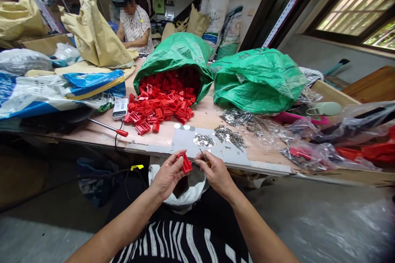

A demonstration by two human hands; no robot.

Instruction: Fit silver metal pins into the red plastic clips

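My left hand (168, 174) is closed around a small red plastic clip (186, 162), held just below the table's front edge. My right hand (216, 172) is pinched on a thin metal tool or pin (203, 156) whose tip points toward the clip. Both hands are over my lap, above a white bag (185, 197). A heap of the same red clips (160, 107) spills from an open green sack (177, 55) on the table ahead. Small silvery metal pieces (204, 139) lie on a grey sheet near my hands.
A second green sack (259, 78) lies to the right, with clear plastic bags of metal parts (308, 152) beyond it. A red-handled screwdriver (108, 126) and a white device (120, 109) lie left. Another person (134, 20) sits at the far end among paper sacks (92, 33).
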